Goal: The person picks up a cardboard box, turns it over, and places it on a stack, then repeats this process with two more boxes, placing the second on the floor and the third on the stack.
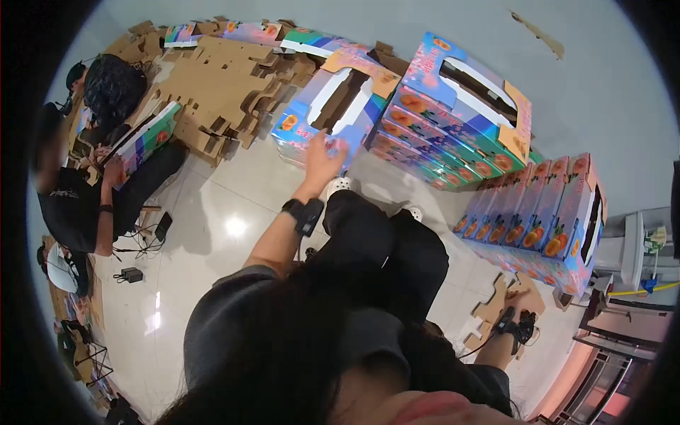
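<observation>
Across the tiled floor (180, 283), the biggest mass is the stack of printed boxes (432, 145), forward and right, with a row of upright boxes (520, 212) curving further right. Just left of the stack sits the single box (367, 99), straight ahead of the person's feet, its long axis running away and slanting right, as does its cut-out opening. Smaller, the brown cardboard piece (496, 301) lies by the right side. Of the hands, the left hand (326, 159) is nearer, fingers at the box's near end, grip unclear; the right hand (525, 296), well apart, is over the cardboard, its hold impossible to tell.
</observation>
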